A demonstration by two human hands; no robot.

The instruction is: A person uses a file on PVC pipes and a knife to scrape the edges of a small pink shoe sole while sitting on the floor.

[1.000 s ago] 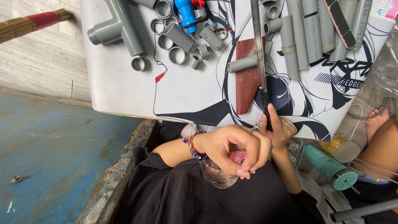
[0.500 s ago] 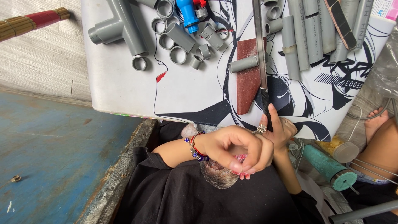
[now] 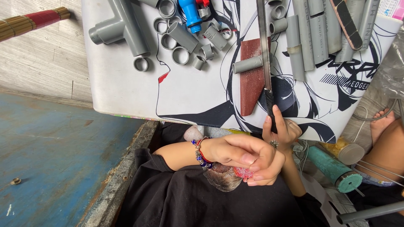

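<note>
- Printed white bench (image 3: 126, 88) sits over blue floor (image 3: 50, 159), strewn with grey pipe pieces (image 3: 122, 27).
- My right hand (image 3: 282, 130) grips a long blade's dark handle (image 3: 269, 109) at the bench edge.
- My left hand (image 3: 244, 157) pinches a small red piece (image 3: 243, 172) over my lap.

White printed board (image 3: 126, 90) bearing a grey pipe tee (image 3: 120, 28), loose grey rings (image 3: 172, 44), a blue valve (image 3: 190, 14), straight grey pipe lengths (image 3: 309, 35) and a reddish-brown sanding sheet (image 3: 251, 77). A broom handle with a red band (image 3: 31, 22) lies at upper left. A teal spool (image 3: 334, 168) sits at lower right, beside a bare foot (image 3: 385, 120). Blue painted floor (image 3: 54, 159) spreads below.
</note>
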